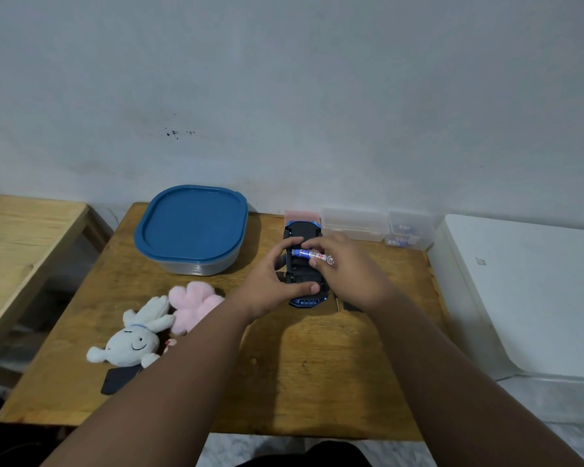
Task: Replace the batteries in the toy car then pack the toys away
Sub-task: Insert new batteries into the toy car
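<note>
Head view only. toy car point(303, 231) is belly-up in the middle of the table point(317, 372), nose to tail running away from me; flipped so the battery bay in the underside faces up; black chassis, blue body showing at both ends, bay looks open, can't see contacts.

left hand point(273, 285) grips the car; fingers curled over its left flank, thumb along the near end; it's there as a clamp so the car doesn't skate while I work the bay.

right hand point(349, 266) pinches one battery point(309, 253) between thumb and fingertips; cell lies crosswise over the bay, slightly tilted, inner end at the bay, metal cap sticking out right past the car's edge; blue/white wrap with a red band. Can't tell if this one is going in or coming out; polarity marks too small to read.

small clear box point(409, 230) at the back right holds more cells, kept in easy reach of the right hand; another clear box point(354, 224) beside it; pink box point(300, 214) just behind the car.

blue-lidded container point(191, 225) back left, lid on; my guess is that's where the toys go. white bunny plush point(132, 342) and pink plush point(193, 303) are touching each other near the left edge, not yet packed; flat dark piece point(114, 381) next to the bunny, possibly the bay cover, not sure.
</note>
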